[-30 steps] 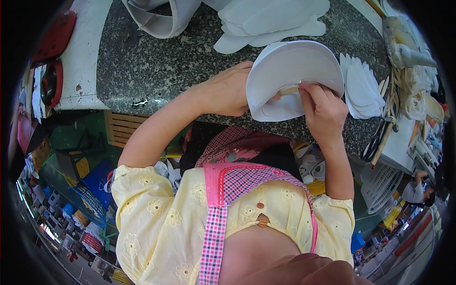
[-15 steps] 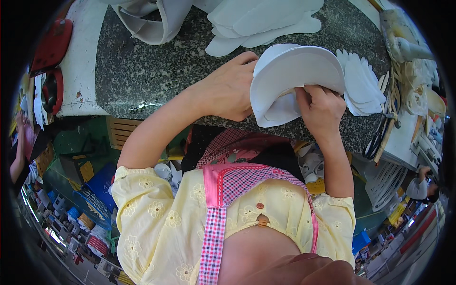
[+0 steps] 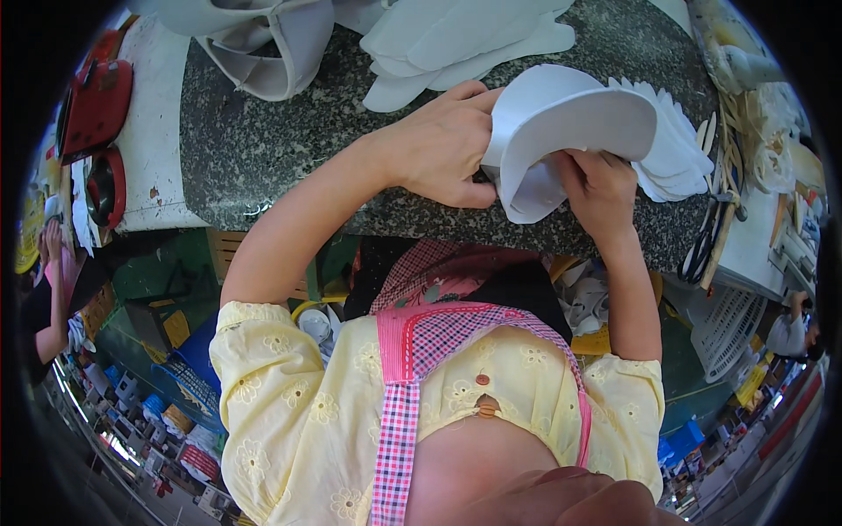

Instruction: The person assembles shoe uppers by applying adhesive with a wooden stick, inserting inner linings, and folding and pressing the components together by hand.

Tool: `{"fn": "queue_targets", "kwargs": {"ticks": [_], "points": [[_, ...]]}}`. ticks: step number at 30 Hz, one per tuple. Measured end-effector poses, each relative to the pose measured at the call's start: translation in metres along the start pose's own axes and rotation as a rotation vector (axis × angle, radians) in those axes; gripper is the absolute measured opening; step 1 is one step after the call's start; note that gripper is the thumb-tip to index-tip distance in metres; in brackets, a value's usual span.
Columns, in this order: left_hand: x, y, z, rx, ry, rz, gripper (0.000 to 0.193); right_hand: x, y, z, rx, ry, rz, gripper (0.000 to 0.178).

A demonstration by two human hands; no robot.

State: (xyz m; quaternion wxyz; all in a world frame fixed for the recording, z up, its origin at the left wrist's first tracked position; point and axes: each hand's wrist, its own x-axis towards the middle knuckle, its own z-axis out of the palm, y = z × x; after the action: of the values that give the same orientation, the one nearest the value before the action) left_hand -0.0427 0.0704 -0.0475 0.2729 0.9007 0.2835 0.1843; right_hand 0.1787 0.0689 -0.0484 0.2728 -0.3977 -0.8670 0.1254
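A white, curved piece that looks like a shoe upper [image 3: 539, 101] is held up over the front part of the dark speckled worktop [image 3: 263, 158]. My left hand [image 3: 447, 149] grips its left side, with the thumb and part of the palm showing and the other fingertips hidden behind it. Inside its opening, my right hand [image 3: 603, 188] has bent fingers pressed on the inner right edge; the fingertips are hidden. Just right of it lies a fanned stack of small white cut pieces [image 3: 675, 158]. Beyond my left hand rest larger, sole-shaped white sheets [image 3: 456, 44].
Several hollow white uppers [image 3: 298, 53] stand at the far left. A red roll holder [image 3: 105, 188] sits on the white table to the left. Black-handled scissors [image 3: 699, 250] lie by the right edge. Other people work at both sides, and a white basket [image 3: 728, 329] stands below right.
The white upper has tilted and moved slightly right and farther away, with both hands following. My left thumb now shows more plainly along its lower left side. The view has shifted a little.
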Motion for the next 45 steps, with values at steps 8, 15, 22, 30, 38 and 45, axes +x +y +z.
{"fn": "queue_targets", "kwargs": {"ticks": [8, 15, 22, 30, 38, 45], "points": [[0.002, -0.005, 0.013, -0.046, 0.068, 0.018, 0.051, -0.001, 0.002, -0.001, 0.008, 0.008, -0.091, 0.012], [0.004, -0.007, 0.013, -0.219, 0.007, -0.037, 0.042, -0.002, 0.003, 0.0, 0.107, 0.155, -0.034, 0.017], [0.009, -0.002, 0.005, -0.268, -0.008, -0.082, 0.04, 0.002, 0.008, 0.009, 0.023, 0.158, 0.036, 0.019], [0.013, -0.01, 0.008, -0.268, -0.035, -0.072, 0.042, 0.002, 0.008, 0.007, 0.05, 0.078, 0.105, 0.017], [0.007, -0.001, 0.009, -0.252, 0.121, 0.001, 0.037, -0.003, 0.007, -0.001, -0.037, 0.021, -0.195, 0.024], [-0.014, 0.023, 0.016, -0.015, 0.137, 0.001, 0.022, -0.003, 0.005, -0.001, -0.174, -0.109, -0.231, 0.023]]}}
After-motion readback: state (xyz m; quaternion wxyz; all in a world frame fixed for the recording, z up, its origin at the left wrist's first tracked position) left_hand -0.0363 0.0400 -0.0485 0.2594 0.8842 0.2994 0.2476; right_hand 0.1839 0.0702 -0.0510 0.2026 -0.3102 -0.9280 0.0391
